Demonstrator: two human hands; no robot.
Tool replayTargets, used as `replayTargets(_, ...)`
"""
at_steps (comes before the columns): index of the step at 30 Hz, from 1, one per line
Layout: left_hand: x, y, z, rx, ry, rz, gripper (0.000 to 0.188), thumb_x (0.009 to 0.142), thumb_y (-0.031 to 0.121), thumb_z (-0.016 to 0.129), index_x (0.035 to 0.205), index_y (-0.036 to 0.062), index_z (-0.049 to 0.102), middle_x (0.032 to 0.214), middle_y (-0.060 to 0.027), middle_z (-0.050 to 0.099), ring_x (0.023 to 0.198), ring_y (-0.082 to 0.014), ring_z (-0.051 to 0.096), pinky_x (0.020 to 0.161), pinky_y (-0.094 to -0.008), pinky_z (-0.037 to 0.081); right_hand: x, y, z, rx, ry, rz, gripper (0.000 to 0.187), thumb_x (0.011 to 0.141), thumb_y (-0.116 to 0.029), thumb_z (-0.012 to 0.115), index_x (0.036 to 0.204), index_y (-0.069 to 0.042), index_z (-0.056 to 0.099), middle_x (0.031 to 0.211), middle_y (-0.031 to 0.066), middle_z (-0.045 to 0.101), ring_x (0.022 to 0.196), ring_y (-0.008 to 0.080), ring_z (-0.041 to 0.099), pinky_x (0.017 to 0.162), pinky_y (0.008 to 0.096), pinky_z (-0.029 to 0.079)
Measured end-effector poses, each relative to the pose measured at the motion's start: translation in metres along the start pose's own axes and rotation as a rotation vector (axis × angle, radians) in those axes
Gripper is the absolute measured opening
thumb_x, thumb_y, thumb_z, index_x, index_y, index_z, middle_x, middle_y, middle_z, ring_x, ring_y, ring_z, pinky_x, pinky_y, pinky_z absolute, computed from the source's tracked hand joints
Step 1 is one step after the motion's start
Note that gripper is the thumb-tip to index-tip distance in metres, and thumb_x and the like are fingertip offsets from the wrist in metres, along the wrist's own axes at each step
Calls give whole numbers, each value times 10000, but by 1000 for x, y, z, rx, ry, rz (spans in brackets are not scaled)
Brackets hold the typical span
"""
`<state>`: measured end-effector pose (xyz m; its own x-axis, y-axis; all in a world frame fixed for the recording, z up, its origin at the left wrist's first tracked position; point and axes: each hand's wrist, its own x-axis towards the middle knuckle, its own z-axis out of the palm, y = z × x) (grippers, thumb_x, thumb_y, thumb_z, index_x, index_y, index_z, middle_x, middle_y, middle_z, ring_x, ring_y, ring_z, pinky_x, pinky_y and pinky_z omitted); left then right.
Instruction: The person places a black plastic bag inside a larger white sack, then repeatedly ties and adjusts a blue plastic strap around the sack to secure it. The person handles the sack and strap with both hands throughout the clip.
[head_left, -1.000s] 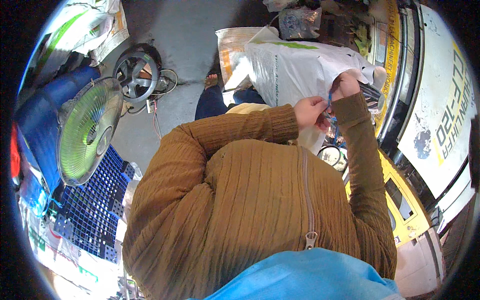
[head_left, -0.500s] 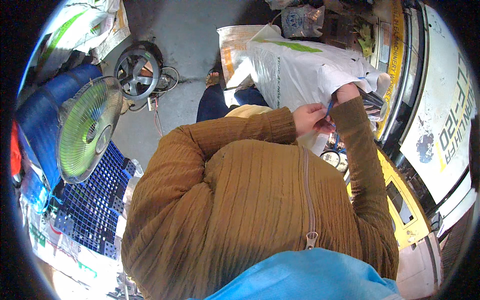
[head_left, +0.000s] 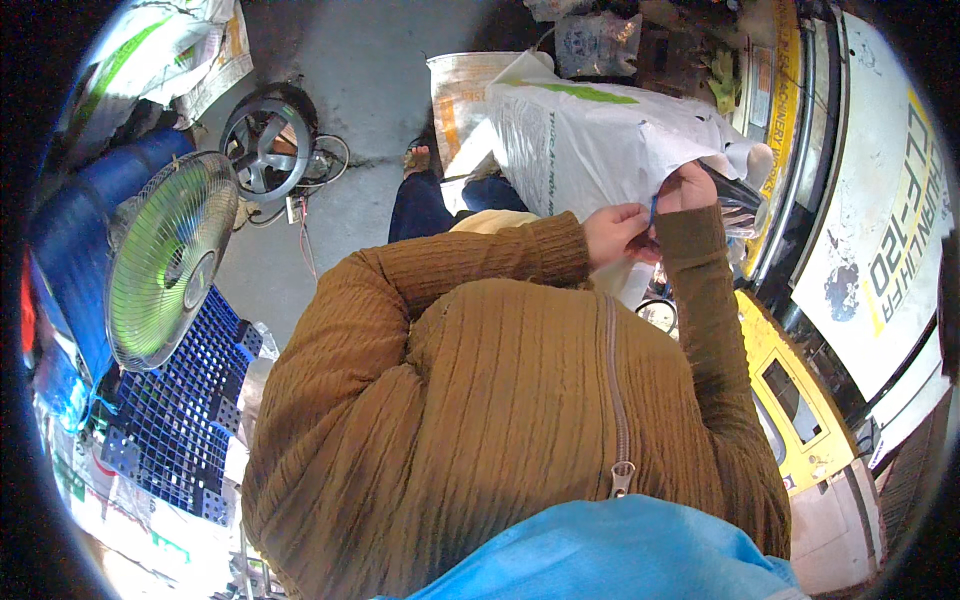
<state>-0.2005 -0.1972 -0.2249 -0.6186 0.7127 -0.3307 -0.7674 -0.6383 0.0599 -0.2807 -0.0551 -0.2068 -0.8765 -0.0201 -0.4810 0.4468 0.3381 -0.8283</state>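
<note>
A large white plastic sack with a green patch lies in front of me, its crumpled end toward the right. Close to that end, my left hand is closed in a pinch, with the fingertips near a thin blue strip. My right hand reaches in from the right against the sack, its fingers curled and closed on the same blue strip. Both hands are close together, fingertips nearly meeting. Dark, shiny plastic shows beside my right wrist. Part of the right fingers is hidden by the sack and the wrist.
A standing fan, a blue drum and a blue plastic grid are at left. A grey wheel with cables lies on the floor. White and yellow machinery borders the right; a clear plastic bag is at the back.
My right hand has shifted slightly left and turned, showing more of its palm side. The left hand keeps its pinch in nearly the same place. The surroundings have shifted slightly left.
</note>
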Motion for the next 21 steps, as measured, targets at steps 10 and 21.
replayTargets(10,-1,-2,-1,-55,-71,-8,287,943,175,382,1141,-28,424,1028,-129,549,929,-270,592,843,-372,497,-16,-41,-2,-352,-156,184,148,806,-156,467,720,-47,517,711,101,536,673,223,506,683,382,404)
replayTargets(21,-8,-4,4,136,39,24,315,940,179,398,1217,31,423,1041,-59,558,914,-161,573,739,-260,479,-3,-70,44,137,202,364,374,708,-228,684,921,61,579,947,170,594,839,239,564,783,345,422)
